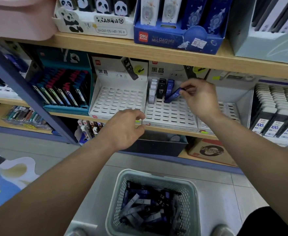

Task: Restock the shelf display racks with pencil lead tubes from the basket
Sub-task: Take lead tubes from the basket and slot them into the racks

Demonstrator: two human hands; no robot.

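**Racks on the Shelf, Basket on the Floor**

White slotted display racks [117, 103] stand side by side on the wooden middle shelf [173, 131], next to a teal display box [64, 108]. A grey perforated basket [156, 174] sits on the tiled floor [225, 193] below.

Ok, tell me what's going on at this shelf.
A person is restocking pencil lead tubes. The right hand pinches a blue tube, tilted, with its lower end at a slot in the middle rack. A few standing tubes, white, black and blue, already fill that rack's back rows. The left hand is at the racks' front edge; whether it grips is unclear. The left rack is empty, and the basket below holds many more.
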